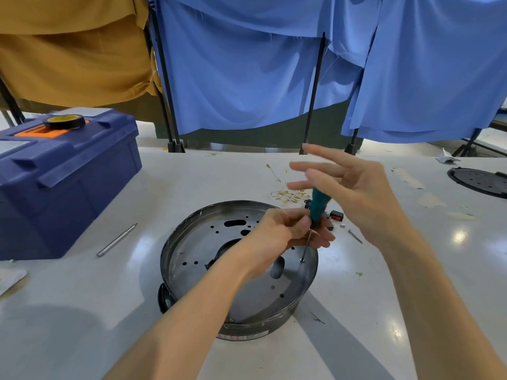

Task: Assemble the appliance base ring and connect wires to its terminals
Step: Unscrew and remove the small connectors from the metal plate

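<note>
— While the table (82, 311) holds the metal base (192, 259) flat right under your grip, what should I watch?
— Keep the base from turning, since nothing pins it. The left hand (285, 231) is curled round the screwdriver (319, 200), pinching it where the green handle meets the shaft. The right hand (365, 193) hovers just above and beside that grip, fingers spread, holding nothing.
— So the right hand goes on top?
— I'd say so: palm on the handle's end, pressing straight down the shaft, while the left steadies it low.
— And the wires (288, 193)?
— They're loose on the table just beyond the grip, not yet connected. Leave them until this fastening is tight.
— What about the tip?
— It meets the screw (301, 260) just below the grip, near the base's right rim. Whether it's seated in the head I can't tell, because it's too small. Feel for the bite before turning.
</note>
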`<state>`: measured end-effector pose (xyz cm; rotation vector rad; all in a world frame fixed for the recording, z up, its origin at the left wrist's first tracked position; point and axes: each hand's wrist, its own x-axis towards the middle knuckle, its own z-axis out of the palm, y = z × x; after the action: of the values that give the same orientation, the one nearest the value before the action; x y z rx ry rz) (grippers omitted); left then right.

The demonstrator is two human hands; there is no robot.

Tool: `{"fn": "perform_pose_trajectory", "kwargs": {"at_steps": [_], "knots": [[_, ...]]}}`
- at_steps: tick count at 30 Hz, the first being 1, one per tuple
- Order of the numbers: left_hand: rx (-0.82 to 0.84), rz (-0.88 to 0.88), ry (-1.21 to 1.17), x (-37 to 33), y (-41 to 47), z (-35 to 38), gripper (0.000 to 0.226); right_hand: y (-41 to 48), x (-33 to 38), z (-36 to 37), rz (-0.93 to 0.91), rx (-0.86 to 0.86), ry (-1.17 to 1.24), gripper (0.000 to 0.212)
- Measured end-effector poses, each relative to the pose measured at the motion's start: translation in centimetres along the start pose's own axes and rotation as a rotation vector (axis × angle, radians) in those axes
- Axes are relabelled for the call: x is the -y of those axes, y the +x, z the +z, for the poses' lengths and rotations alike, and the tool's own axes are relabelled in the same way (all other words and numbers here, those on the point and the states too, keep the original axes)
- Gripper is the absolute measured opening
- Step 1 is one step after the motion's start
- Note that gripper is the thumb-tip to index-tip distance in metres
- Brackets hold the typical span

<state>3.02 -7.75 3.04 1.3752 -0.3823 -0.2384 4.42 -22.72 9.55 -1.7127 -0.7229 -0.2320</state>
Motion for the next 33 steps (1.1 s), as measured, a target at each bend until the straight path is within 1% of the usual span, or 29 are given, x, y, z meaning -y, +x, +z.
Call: {"fn": "perform_pose_trajectory", "kwargs": {"at_steps": [1, 2, 3, 5, 7, 8, 9, 10, 11, 12, 13, 14, 15, 16, 18, 20, 21, 22, 23, 24, 26, 27, 28, 29, 30, 32, 33], "knots": [[0.010, 0.005, -0.002, 0.0, 0.0, 0.0, 0.026, -0.1, 0.0, -0.2, -0.025, 0.016, -0.001, 0.023], [0.006, 0.012, -0.010, 0.0, 0.0, 0.1, 0.023, -0.3, -0.1, -0.1, -0.043, -0.023, -0.029, 0.017], [-0.010, 0.019, -0.021, -0.1, 0.0, 0.1, 0.020, -0.5, -0.2, 0.3, -0.052, -0.098, -0.056, 0.014], [-0.054, 0.035, -0.038, -0.3, 0.0, 0.3, 0.019, -0.7, -0.5, 1.2, -0.060, -0.287, -0.157, 0.025], [-0.082, 0.033, -0.034, -0.3, 0.2, 0.5, 0.023, -0.8, -0.9, 1.8, -0.105, -0.470, -0.361, 0.038], [-0.091, 0.027, -0.026, -0.3, 0.3, 0.7, 0.025, -0.9, -0.9, 2.1, -0.124, -0.524, -0.434, 0.043], [-0.097, 0.023, -0.016, -0.2, 0.3, 0.7, 0.024, -0.9, -0.8, 2.2, -0.124, -0.514, -0.456, 0.046], [-0.101, 0.024, -0.004, -0.2, 0.3, 0.7, 0.022, -0.7, -0.7, 2.0, -0.090, -0.444, -0.403, 0.044], [-0.105, 0.025, 0.006, -0.1, 0.3, 0.5, 0.020, -0.5, -0.6, 1.6, -0.040, -0.317, -0.287, 0.036], [-0.111, 0.022, 0.011, -0.2, 0.2, 0.3, 0.020, -0.4, -0.5, 1.2, 0.010, -0.152, -0.147, 0.025], [-0.116, 0.019, 0.012, -0.2, 0.2, 0.1, 0.020, -0.3, -0.6, 0.7, 0.034, -0.019, -0.050, 0.021], [-0.117, 0.017, 0.011, -0.3, 0.1, 0.0, 0.021, -0.3, -0.7, 0.4, 0.040, 0.050, -0.001, 0.023], [-0.114, 0.015, 0.009, -0.3, 0.0, 0.0, 0.022, -0.3, -1.1, 0.2, 0.020, 0.050, 0.011, 0.023], [-0.108, 0.011, 0.004, -0.3, 0.0, 0.1, 0.022, -0.3, -1.4, 0.3, -0.008, -0.022, -0.008, 0.019], [-0.099, 0.000, -0.018, -0.4, 0.0, 0.4, 0.019, -0.5, -2.0, 1.4, -0.059, -0.279, -0.113, 0.019], [-0.113, 0.002, -0.014, -0.3, 0.2, 0.8, 0.015, -0.6, -2.6, 2.5, -0.120, -0.551, -0.356, 0.028], [-0.124, 0.003, 0.004, -0.3, 0.3, 0.8, 0.014, -0.6, -2.7, 3.0, -0.156, -0.641, -0.477, 0.032], [-0.132, -0.002, 0.018, -0.3, 0.3, 0.8, 0.015, -0.7, -2.6, 3.3, -0.181, -0.671, -0.558, 0.035], [-0.132, -0.011, 0.021, -0.2, 0.3, 0.6, 0.016, -0.7, -2.4, 3.4, -0.177, -0.629, -0.580, 0.039], [-0.126, -0.018, 0.014, -0.2, 0.2, 0.5, 0.018, -0.5, -2.0, 2.9, -0.136, -0.530, -0.512, 0.043], [-0.118, -0.026, -0.008, -0.2, -0.1, 0.1, 0.023, -0.3, -1.0, 1.8, -0.002, -0.243, -0.158, 0.041], [-0.114, -0.031, -0.009, -0.2, -0.2, -0.1, 0.025, -0.3, -0.8, 1.2, 0.016, -0.140, -0.009, 0.037], [-0.105, -0.033, -0.007, -0.3, -0.2, -0.2, 0.026, -0.2, -0.8, 0.9, 0.008, -0.094, 0.041, 0.032], [-0.093, -0.034, -0.008, -0.3, -0.2, -0.3, 0.026, -0.3, -0.9, 0.9, -0.011, -0.099, 0.029, 0.027], [-0.084, -0.034, -0.018, -0.3, -0.1, -0.2, 0.025, -0.4, -1.0, 1.0, -0.027, -0.139, 0.002, 0.021], [-0.098, -0.023, -0.052, -0.4, -0.1, -0.1, 0.020, -0.4, -1.5, 1.6, -0.059, -0.268, -0.085, 0.013], [-0.108, -0.014, -0.061, -0.4, 0.0, 0.0, 0.021, -0.4, -1.7, 1.8, -0.078, -0.347, -0.156, 0.013]]}}
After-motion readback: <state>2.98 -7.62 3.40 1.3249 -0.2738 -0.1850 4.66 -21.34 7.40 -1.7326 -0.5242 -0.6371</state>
